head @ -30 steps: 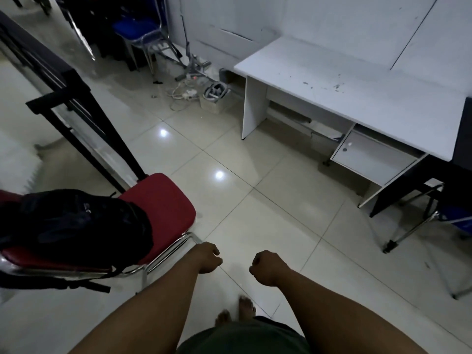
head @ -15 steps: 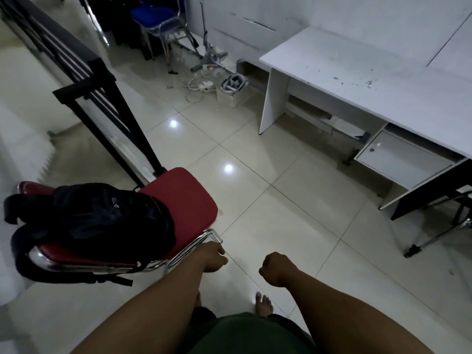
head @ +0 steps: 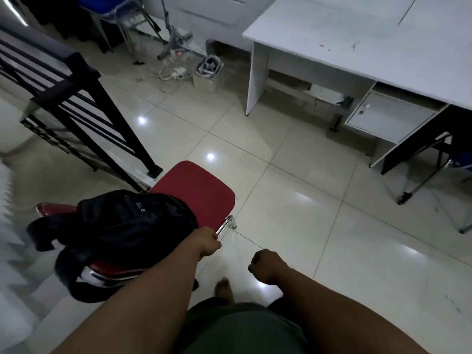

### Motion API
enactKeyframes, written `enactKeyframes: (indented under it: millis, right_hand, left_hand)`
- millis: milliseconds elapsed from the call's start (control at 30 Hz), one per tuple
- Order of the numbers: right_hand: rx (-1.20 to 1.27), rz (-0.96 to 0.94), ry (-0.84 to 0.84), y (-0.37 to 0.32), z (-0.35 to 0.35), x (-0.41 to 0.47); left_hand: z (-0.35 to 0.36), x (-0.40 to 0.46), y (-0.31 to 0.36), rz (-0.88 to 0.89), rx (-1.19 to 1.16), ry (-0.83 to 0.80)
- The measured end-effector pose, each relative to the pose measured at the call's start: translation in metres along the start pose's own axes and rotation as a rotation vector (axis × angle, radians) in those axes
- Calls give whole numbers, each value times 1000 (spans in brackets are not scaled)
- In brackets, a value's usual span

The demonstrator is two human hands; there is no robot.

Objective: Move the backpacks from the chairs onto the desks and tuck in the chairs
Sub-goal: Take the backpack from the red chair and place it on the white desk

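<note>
black backpack point(head: 132, 221), red chair point(head: 196, 190), white desk point(head: 357, 47)

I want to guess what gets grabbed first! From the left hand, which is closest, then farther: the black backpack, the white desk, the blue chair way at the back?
From the left hand:
1. Black backpack, right beside it on the red chair.
2. White desk, across the floor, right.
3. Blue chair, far back, left.

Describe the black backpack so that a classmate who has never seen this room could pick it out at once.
Start at the black stair railing on the left; at its foot stands a red-seated chair with a chrome frame. The black backpack lies slumped across that seat, straps hanging over the near edge, beside the left hand. It is the only bag in view, and the white desk opposite holds none.
</note>
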State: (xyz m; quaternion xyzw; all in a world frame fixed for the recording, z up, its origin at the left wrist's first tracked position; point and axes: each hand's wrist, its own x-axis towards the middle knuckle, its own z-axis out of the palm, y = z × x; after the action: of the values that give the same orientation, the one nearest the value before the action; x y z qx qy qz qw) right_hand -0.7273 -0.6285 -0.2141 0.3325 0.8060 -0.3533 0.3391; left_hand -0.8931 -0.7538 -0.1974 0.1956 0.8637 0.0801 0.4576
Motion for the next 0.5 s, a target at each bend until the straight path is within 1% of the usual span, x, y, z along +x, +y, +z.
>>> enactKeyframes:
  millis: [167,267,367,500]
  right_hand:
    - [-5,33,24,-6,15,-7]
    - [-26,21,90,-9,18,-14]
    - [-103,12,56,-6,30,-22]
    - [-166,28,12,-10,57,-30]
  left_hand:
    - [4,-10,-23,34,-20,-6]
    - [9,-18,-31,28,-34,2]
    - [18,-29,-38,43,-55,26]
    - [29,-45,-55,61,-68,3]
